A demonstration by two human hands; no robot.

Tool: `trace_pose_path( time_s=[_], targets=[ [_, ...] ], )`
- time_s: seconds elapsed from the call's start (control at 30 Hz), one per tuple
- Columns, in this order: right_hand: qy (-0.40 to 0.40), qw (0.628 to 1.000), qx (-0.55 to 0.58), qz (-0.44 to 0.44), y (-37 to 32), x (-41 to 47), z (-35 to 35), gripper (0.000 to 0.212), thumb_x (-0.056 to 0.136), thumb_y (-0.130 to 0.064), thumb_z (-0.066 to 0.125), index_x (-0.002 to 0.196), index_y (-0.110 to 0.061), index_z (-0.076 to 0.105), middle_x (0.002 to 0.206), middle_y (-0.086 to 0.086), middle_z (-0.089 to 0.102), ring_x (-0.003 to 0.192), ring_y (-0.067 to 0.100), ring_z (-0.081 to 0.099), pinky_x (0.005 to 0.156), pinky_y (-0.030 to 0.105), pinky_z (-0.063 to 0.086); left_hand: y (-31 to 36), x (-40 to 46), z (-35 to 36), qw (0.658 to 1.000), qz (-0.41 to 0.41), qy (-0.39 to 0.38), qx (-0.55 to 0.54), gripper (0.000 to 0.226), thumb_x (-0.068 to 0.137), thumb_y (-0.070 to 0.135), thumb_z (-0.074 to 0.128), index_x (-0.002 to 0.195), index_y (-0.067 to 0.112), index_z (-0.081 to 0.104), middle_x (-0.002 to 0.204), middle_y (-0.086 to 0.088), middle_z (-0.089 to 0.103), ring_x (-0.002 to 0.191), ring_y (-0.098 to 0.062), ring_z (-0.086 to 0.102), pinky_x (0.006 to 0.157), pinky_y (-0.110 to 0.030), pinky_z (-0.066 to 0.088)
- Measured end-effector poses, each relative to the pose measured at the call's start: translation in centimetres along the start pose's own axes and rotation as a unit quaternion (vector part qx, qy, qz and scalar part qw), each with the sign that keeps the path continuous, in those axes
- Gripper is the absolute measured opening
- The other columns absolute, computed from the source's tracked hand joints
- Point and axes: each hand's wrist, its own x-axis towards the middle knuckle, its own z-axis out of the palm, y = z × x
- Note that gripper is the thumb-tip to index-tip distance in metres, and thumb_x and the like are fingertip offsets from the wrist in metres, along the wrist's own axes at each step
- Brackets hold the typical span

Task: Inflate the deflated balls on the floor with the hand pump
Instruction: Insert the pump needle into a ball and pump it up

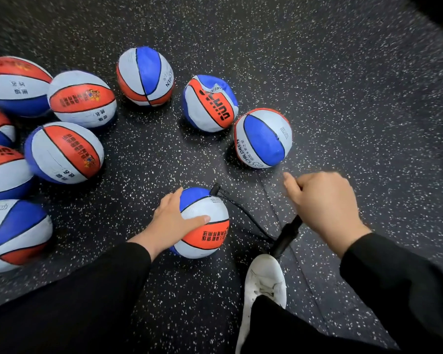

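Eleven red, white and blue balls lie on the dark speckled floor (pixel 343 98). One sits nearest the person, and the left hand (pixel 173 221) rests on its left side with fingers (pixel 198 220) spread apart and fairly straight, thumb laid across the white panel. This held ball (pixel 205 226) looks round and firm. A black hose (pixel 243 213) runs from a black nozzle (pixel 216 188) at the ball's top edge, curving down to the foot of the hand pump (pixel 285 237), whose black barrel stands tilted just beside a white shoe (pixel 264 284) — the toe touches or covers the pump's base, which is hidden.

The right hand (pixel 325 203) is curled into a fist above the barrel, fingers clamped together on the pump's handle; the handle itself is hidden inside the fist.

Three more balls lie beyond the held one, well apart from it: a dented ball (pixel 210 103) with crumpled panels, a ball marked CHILDREN (pixel 262 137) to its right, and another (pixel 145 76) farther back on the left.

Seven balls crowd together on the left side — several cut off by the frame edge — and these look fuller; two of them, one (pixel 82 98) above the other (pixel 64 152), show orange panels with printed characters. Both arms wear black sleeves (pixel 399 282).
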Motion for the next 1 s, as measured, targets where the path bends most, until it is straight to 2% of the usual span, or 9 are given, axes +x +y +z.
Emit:
trace_pose_path(
  time_s=[0.13,0.23,0.33,0.4,0.6,0.7,0.77,0.9,1.0],
  targets=[
    [-0.033,0.998,-0.044,-0.023,0.5,-5.4,6.4,0.057,0.098,-0.044,0.050,0.051,-0.012,0.052,0.053,-0.001,0.049,0.047,0.030,0.049,0.045,0.027,0.032,-0.1,0.2,0.1,1.000,0.001,0.000,0.005,0.118,0.077,0.067,0.079,0.166,0.032,0.010,0.168,0.002,0.015,0.153,-0.029,0.023,0.123,-0.053,0.028],
    [-0.090,0.993,-0.036,-0.074,0.3,-7.6,9.1,0.057,0.097,-0.043,0.044,0.048,-0.015,0.051,0.052,-0.005,0.041,0.046,0.022,0.051,0.044,0.024,0.022,0.0,0.2,0.0,1.000,-0.005,-0.003,0.001,0.122,0.070,0.073,0.077,0.165,0.034,0.011,0.167,0.003,0.017,0.151,-0.029,0.026,0.122,-0.054,0.031],
    [-0.087,0.994,-0.037,-0.063,0.9,-6.8,9.0,0.062,0.097,-0.050,0.037,0.048,-0.014,0.047,0.051,-0.002,0.048,0.048,0.024,0.055,0.044,0.026,0.034,0.6,0.2,0.0,1.000,-0.007,0.002,-0.003,0.118,0.074,0.069,0.079,0.165,0.035,0.012,0.166,0.002,0.019,0.150,-0.030,0.028,0.120,-0.055,0.033],
    [-0.068,0.996,-0.039,-0.041,1.4,-5.2,6.9,0.066,0.099,-0.054,0.033,0.050,-0.012,0.046,0.054,-0.001,0.054,0.054,0.027,0.059,0.051,0.030,0.042,0.9,0.2,0.1,1.000,-0.006,0.004,0.005,0.116,0.077,0.067,0.079,0.165,0.034,0.011,0.166,0.001,0.019,0.151,-0.031,0.026,0.121,-0.055,0.032],
    [-0.009,0.999,0.012,-0.044,0.3,-1.0,-0.8,0.069,0.097,-0.058,0.041,0.049,-0.009,0.048,0.043,0.003,0.047,0.050,0.031,0.052,0.052,0.032,0.044,0.8,0.0,0.3,1.000,-0.007,0.012,0.007,0.116,0.077,0.067,0.079,0.165,0.035,0.011,0.166,0.003,0.019,0.150,-0.031,0.027,0.120,-0.054,0.032],
    [-0.019,0.999,-0.031,0.000,0.7,-2.7,2.2,0.066,0.098,-0.059,0.040,0.054,-0.011,0.051,0.053,0.002,0.054,0.057,0.033,0.057,0.053,0.032,0.044,0.9,-0.1,0.4,1.000,-0.013,0.008,0.015,0.117,0.076,0.068,0.078,0.165,0.036,0.009,0.167,0.003,0.016,0.152,-0.031,0.024,0.121,-0.055,0.031],
    [-0.046,0.998,-0.035,-0.007,0.7,-4.6,5.7,0.062,0.099,-0.055,0.041,0.054,-0.012,0.050,0.056,-0.002,0.054,0.057,0.028,0.058,0.051,0.030,0.040,0.9,-0.3,0.5,1.000,-0.011,0.005,0.022,0.118,0.075,0.070,0.077,0.165,0.036,0.008,0.168,0.004,0.014,0.152,-0.030,0.023,0.122,-0.055,0.030],
    [-0.095,0.991,-0.021,-0.090,-0.3,-7.1,9.9,0.056,0.094,-0.044,0.049,0.045,-0.015,0.047,0.049,-0.002,0.046,0.045,0.024,0.052,0.039,0.025,0.035,0.6,-0.7,0.5,1.000,-0.015,-0.002,0.027,0.122,0.074,0.073,0.076,0.165,0.035,0.006,0.170,0.003,0.010,0.155,-0.029,0.019,0.125,-0.054,0.026],
    [-0.095,0.993,-0.040,-0.052,0.7,-6.0,8.9,0.061,0.095,-0.045,0.057,0.046,-0.013,0.043,0.047,-0.002,0.046,0.044,0.023,0.050,0.042,0.029,0.043,0.4,-0.7,0.6,1.000,-0.016,-0.002,0.022,0.123,0.071,0.075,0.075,0.165,0.036,0.005,0.171,0.002,0.008,0.156,-0.028,0.017,0.125,-0.053,0.024]
  ],
)
